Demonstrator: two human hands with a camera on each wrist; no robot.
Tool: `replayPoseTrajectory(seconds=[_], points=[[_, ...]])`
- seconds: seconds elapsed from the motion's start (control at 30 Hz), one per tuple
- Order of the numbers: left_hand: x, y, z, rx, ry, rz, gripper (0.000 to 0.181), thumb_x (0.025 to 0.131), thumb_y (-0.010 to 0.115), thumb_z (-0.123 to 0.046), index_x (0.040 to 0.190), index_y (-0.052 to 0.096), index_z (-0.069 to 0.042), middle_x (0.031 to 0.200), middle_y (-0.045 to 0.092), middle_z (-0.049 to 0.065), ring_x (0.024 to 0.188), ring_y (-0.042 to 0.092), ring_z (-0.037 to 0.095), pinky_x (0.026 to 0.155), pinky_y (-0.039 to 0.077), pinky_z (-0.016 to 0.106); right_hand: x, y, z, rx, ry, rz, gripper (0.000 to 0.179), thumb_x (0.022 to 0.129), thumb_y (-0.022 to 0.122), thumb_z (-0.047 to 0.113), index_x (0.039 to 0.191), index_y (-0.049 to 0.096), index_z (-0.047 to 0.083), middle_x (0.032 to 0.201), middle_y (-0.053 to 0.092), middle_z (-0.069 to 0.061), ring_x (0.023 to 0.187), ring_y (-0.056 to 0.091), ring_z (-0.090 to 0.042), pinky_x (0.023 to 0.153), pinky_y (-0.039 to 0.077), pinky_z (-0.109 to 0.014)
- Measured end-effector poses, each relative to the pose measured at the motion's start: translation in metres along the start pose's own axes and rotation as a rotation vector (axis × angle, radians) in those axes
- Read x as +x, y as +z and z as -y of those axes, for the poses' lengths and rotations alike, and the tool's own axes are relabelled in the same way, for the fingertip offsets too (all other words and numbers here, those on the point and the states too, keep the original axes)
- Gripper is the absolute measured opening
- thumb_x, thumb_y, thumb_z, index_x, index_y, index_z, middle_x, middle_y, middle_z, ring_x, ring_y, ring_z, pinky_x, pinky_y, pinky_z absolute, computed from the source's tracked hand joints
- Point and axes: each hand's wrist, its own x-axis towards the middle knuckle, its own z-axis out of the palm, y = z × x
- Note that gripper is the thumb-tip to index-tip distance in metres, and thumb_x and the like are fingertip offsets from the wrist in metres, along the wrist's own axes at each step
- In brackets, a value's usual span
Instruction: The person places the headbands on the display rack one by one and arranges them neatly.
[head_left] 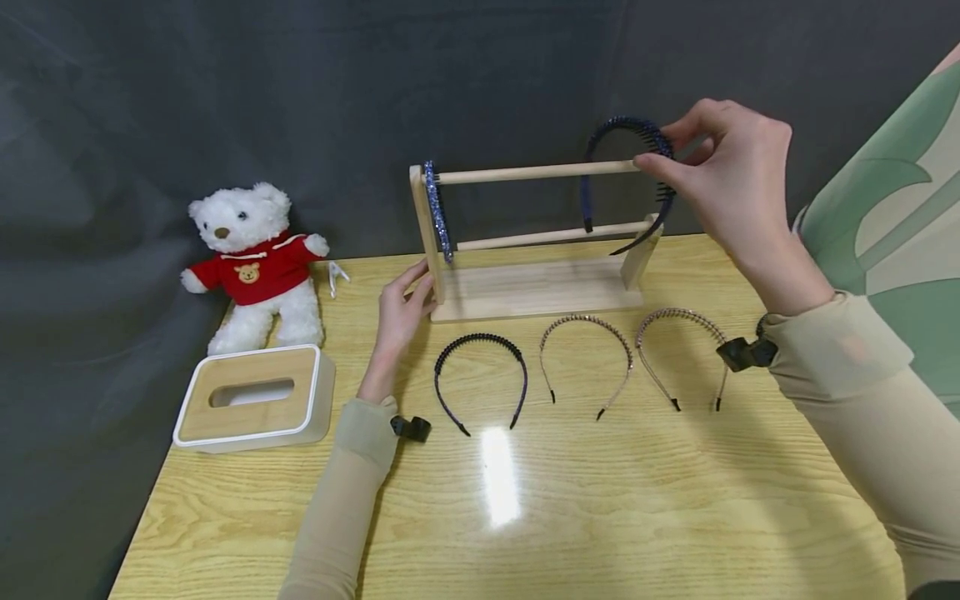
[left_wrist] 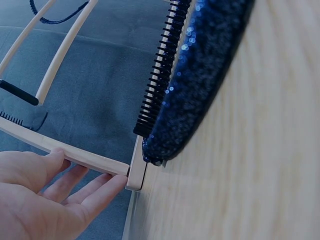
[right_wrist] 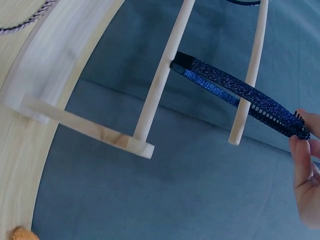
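Note:
My right hand (head_left: pixel 731 171) pinches a dark blue glittery headband (head_left: pixel 630 123) between thumb and fingers, at the free right end of the upper rod of a wooden headband rack (head_left: pixel 525 287). In the right wrist view this toothed headband (right_wrist: pixel 270 107) straddles the upper rod, its tips near the lower rod. At the rack's left end, my left hand (head_left: pixel 401 308) grips the wooden side upright, thumb on one face and fingers on the other. Another blue sequined headband (head_left: pixel 437 208) hangs there beside the upright; its comb teeth show in the left wrist view.
In front of the rack lie a black headband (head_left: pixel 480 337) and two brownish beaded headbands (head_left: pixel 585 318), (head_left: pixel 678 313). To the left are a white teddy bear (head_left: pixel 258 275) in a red hoodie and a tissue box (head_left: pixel 255 396). Dark cloth hangs behind.

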Motion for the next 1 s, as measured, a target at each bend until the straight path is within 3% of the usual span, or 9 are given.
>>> replayPoseTrajectory(seconds=[1.0], points=[[-0.002, 0.000, -0.002, -0.010, -0.011, 0.011, 0.042, 0.112, 0.057, -0.007, 0.153, 0.057, -0.002, 0.158, 0.052, 0.019, 0.128, 0.064, 0.046, 0.099, 0.064, 0.037, 0.004, 0.029, 0.028, 0.065, -0.078, -0.023, 0.029, 0.093, 0.088, 0.023, 0.100, 0.079, -0.003, 0.095, 0.076, -0.015, 0.068, 0.042, 0.022, 0.065, 0.038, -0.008]])
